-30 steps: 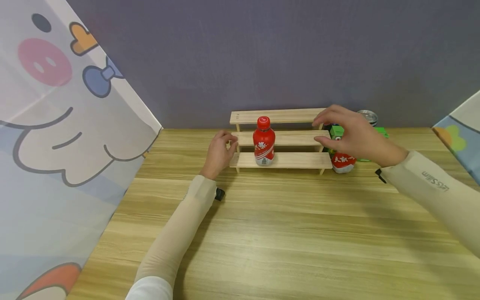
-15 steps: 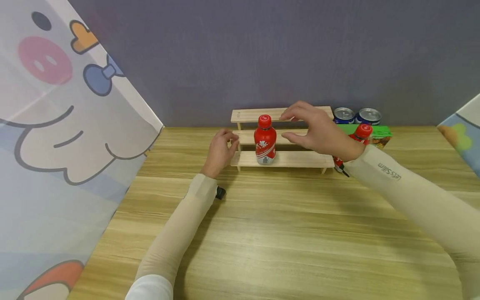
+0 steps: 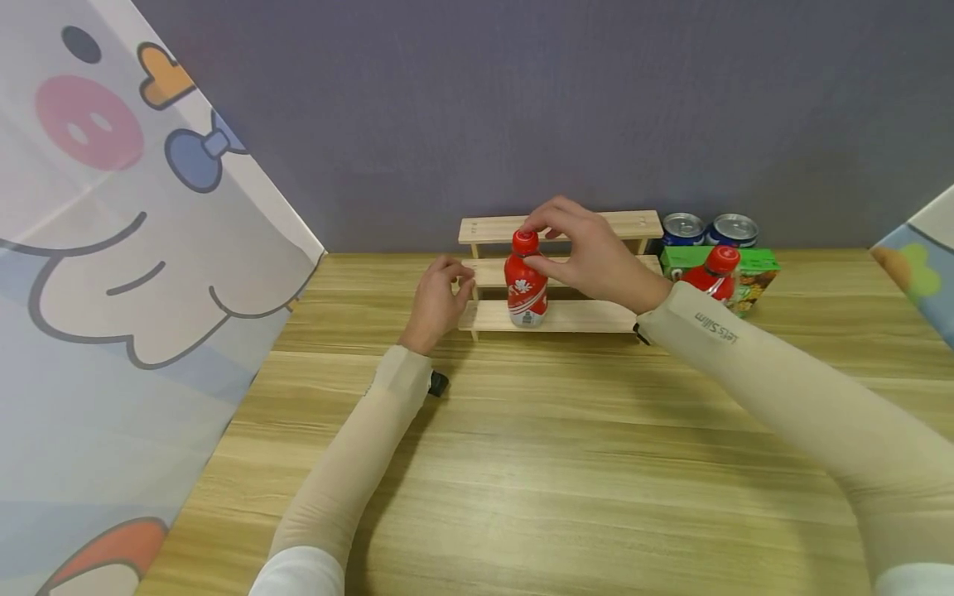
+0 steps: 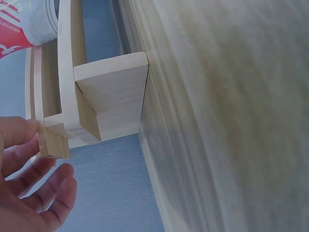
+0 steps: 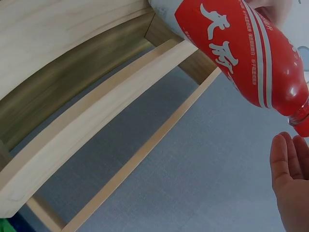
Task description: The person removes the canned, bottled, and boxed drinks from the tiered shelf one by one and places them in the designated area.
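A red plastic drink bottle [image 3: 526, 281] with a red cap stands upright on the lowest step of a three-step wooden shelf rack [image 3: 596, 316]. My right hand [image 3: 596, 255] reaches around its top, thumb overlapping the neck in the head view and fingers beside the cap. In the right wrist view those fingers [image 5: 290, 159] are fairly straight, right by the cap, and the bottle [image 5: 251, 53] fills the upper right. My left hand [image 3: 438, 305] is at the rack's left end. Its thumb and index finger pinch a plank end [image 4: 54, 145] in the left wrist view.
Right of the rack, another red bottle [image 3: 711, 277] stands before a green carton [image 3: 760, 263]. Behind that carton are two blue cans, a left can [image 3: 683, 228] and a right can [image 3: 734, 229]. A grey wall [image 3: 522, 108] rises behind the wooden table [image 3: 537, 463].
My right hand has moved left from the rack's right end to the bottle's cap, uncovering the carton, cans and second bottle. My left hand has stayed at the rack's left end.
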A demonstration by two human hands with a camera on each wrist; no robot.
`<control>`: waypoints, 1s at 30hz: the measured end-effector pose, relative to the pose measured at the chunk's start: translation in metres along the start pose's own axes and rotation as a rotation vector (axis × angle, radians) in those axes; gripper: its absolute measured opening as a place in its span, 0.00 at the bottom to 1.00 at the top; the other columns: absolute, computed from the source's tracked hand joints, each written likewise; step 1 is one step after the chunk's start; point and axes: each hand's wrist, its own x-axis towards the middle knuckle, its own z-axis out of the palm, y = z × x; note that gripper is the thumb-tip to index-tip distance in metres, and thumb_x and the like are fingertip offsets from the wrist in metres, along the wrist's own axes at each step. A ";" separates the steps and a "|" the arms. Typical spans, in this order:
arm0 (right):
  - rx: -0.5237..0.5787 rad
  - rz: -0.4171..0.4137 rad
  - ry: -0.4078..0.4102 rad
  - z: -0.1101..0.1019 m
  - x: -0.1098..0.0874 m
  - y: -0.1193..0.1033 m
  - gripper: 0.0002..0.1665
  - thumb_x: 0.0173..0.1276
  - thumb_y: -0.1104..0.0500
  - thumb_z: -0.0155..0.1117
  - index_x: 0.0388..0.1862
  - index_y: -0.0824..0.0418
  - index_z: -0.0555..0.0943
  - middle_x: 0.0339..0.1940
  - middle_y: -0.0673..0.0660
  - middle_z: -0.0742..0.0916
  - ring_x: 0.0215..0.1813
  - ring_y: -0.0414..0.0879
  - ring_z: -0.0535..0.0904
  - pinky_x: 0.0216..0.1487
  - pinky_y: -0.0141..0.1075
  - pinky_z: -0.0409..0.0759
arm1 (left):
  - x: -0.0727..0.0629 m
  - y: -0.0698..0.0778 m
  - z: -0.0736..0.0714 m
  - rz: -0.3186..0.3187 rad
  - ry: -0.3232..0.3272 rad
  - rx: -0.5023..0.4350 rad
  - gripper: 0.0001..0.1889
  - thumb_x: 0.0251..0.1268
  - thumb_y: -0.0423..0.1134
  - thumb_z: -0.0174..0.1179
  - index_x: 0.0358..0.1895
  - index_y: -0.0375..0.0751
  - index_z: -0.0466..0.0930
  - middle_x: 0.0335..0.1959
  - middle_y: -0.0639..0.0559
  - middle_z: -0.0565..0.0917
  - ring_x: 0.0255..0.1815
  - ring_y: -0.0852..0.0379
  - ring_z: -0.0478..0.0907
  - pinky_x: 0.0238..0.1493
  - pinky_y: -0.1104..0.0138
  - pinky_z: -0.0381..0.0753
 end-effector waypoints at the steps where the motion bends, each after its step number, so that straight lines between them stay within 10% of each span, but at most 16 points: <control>1: -0.004 0.001 -0.001 0.001 0.001 0.000 0.17 0.58 0.62 0.71 0.47 0.60 0.79 0.47 0.49 0.79 0.49 0.41 0.74 0.48 0.42 0.75 | 0.000 0.000 0.000 0.001 0.001 0.002 0.09 0.67 0.35 0.58 0.45 0.34 0.83 0.44 0.45 0.75 0.38 0.44 0.74 0.36 0.60 0.72; 30: -0.044 -0.034 0.062 -0.024 -0.017 -0.014 0.14 0.53 0.67 0.73 0.39 0.58 0.83 0.42 0.48 0.82 0.39 0.38 0.78 0.43 0.32 0.74 | -0.001 -0.001 0.001 0.016 0.017 0.008 0.09 0.67 0.35 0.58 0.45 0.34 0.83 0.43 0.45 0.75 0.38 0.43 0.74 0.35 0.60 0.72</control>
